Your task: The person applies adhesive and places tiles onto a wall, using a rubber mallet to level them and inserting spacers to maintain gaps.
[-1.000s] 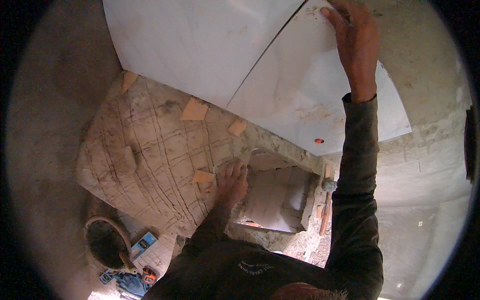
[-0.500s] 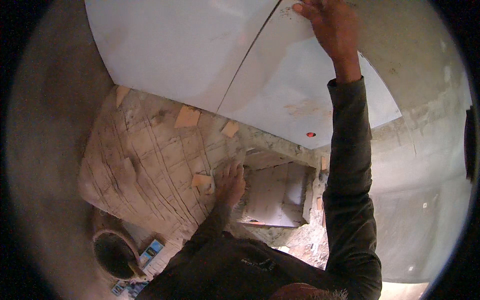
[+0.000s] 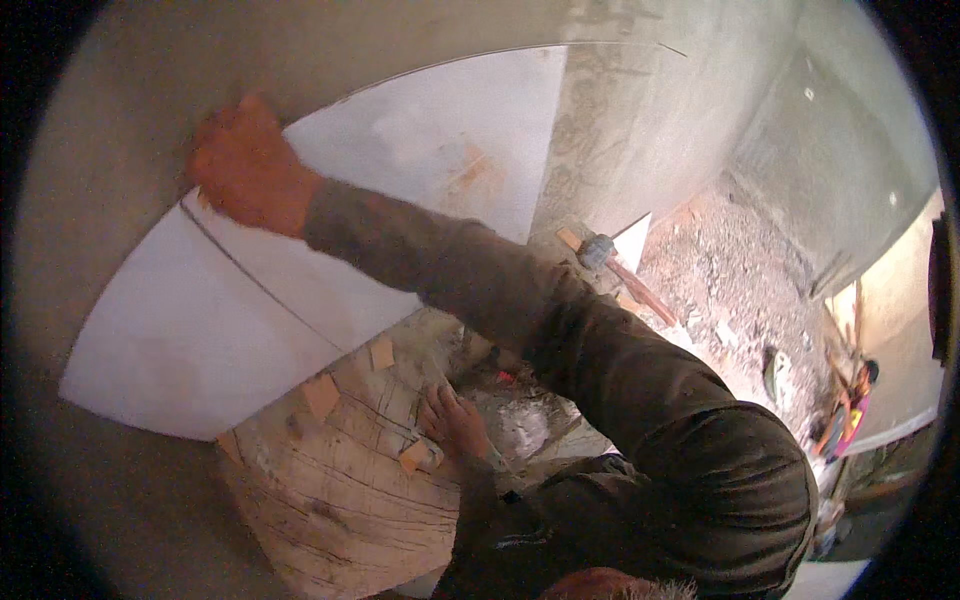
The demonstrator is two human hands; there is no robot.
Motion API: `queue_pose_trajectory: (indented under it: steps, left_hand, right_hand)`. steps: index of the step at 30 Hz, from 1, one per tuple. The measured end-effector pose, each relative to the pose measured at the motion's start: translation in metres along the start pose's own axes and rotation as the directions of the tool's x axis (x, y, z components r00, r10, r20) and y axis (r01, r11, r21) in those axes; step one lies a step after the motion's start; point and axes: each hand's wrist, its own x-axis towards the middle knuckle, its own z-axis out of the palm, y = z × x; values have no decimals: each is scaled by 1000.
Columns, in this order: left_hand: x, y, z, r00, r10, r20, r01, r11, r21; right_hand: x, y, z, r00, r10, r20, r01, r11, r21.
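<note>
My right arm reaches across to the upper left. My right hand (image 3: 252,168), fingers curled, lies at the top edge of two white wall tiles, over the dark joint between them; whatever is under its fingers is hidden. The left tile (image 3: 190,340) and the right tile (image 3: 440,150) stand against the grey wall. My left hand (image 3: 455,422) lies with fingers stretched out on the scored mortar surface (image 3: 370,490), beside a square opening (image 3: 525,415). A small orange tile piece (image 3: 414,457) lies next to it.
More orange pieces (image 3: 320,396) sit along the tiles' lower edge. To the right lies a hammer (image 3: 598,250) with a wooden handle, near a white tile offcut (image 3: 632,243). Rubble (image 3: 715,260) covers the floor beyond. Another person (image 3: 850,415) is at the far right.
My right hand has moved left to the top of the tile joint, its fingers now curled. The view has swung right, bringing in the hammer, rubble and another person. My left hand stays by the opening.
</note>
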Motion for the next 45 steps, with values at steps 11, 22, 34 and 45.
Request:
queue_pose_trajectory:
  steps: [11,22,34,45]
  left_hand:
    - [-33,-3,29,984,-128,121,126,992,22]
    - [-24,35,20,999,-2,-41,-3,992,-125]
    - [-25,37,24,974,138,-177,-116,984,133]
    - [-12,52,17,995,6,-97,6,993,120]
  right_hand:
    - [-125,135,-118,996,-22,-92,41,976,213]
    - [-322,505,-228,246,898,366,-574,-169,801]
    - [-344,581,-241,620,770,-148,-621,597,508]
    - [-347,617,-198,674,535,-509,-528,831,175]
